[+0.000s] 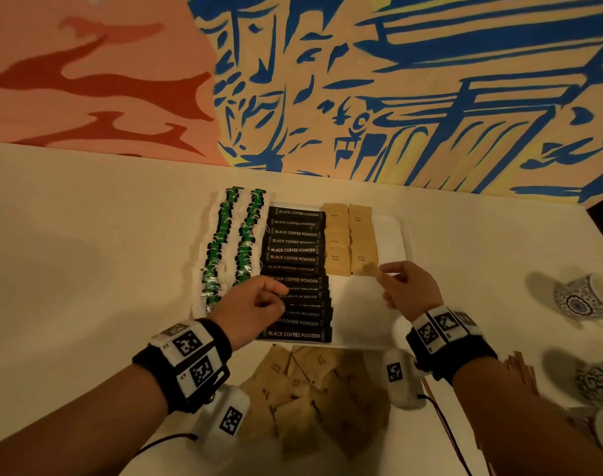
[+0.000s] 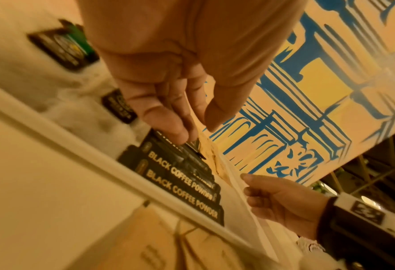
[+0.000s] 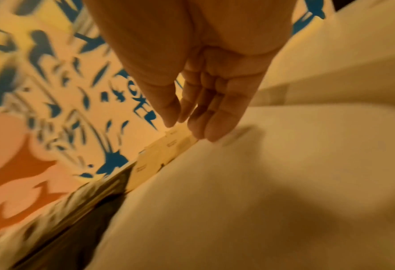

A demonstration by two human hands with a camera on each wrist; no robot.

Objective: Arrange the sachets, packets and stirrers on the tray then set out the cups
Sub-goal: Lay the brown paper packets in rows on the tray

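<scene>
On the white tray [image 1: 392, 231] two columns of green-and-white tea bags [image 1: 224, 242] lie at the left side; they overlap too much to count. Next to them is one column of black coffee powder sachets [image 1: 294, 250]; about fourteen labels show, but the left hand [image 1: 255, 304] covers some. Right of these stand two short columns of brown sugar packets [image 1: 348, 242], about seven in all, which reach only to the middle of the tray. The near right part of the tray is bare, and a bare strip runs along its right rim.

The left hand hovers over the near coffee sachets with loosely curled fingers that hold nothing. The right hand [image 1: 408, 288] is just beside the nearest sugar packet; its fingers are almost straight and together, the tips at the packet edge, with no grip.

On the table [image 1: 87, 252], in front of the tray's near edge, lies a loose heap of sugar packets [image 1: 313, 400]. At the right are wooden stirrers [image 1: 523, 369] and three patterned cups [image 1: 581, 297], partly out of view.
</scene>
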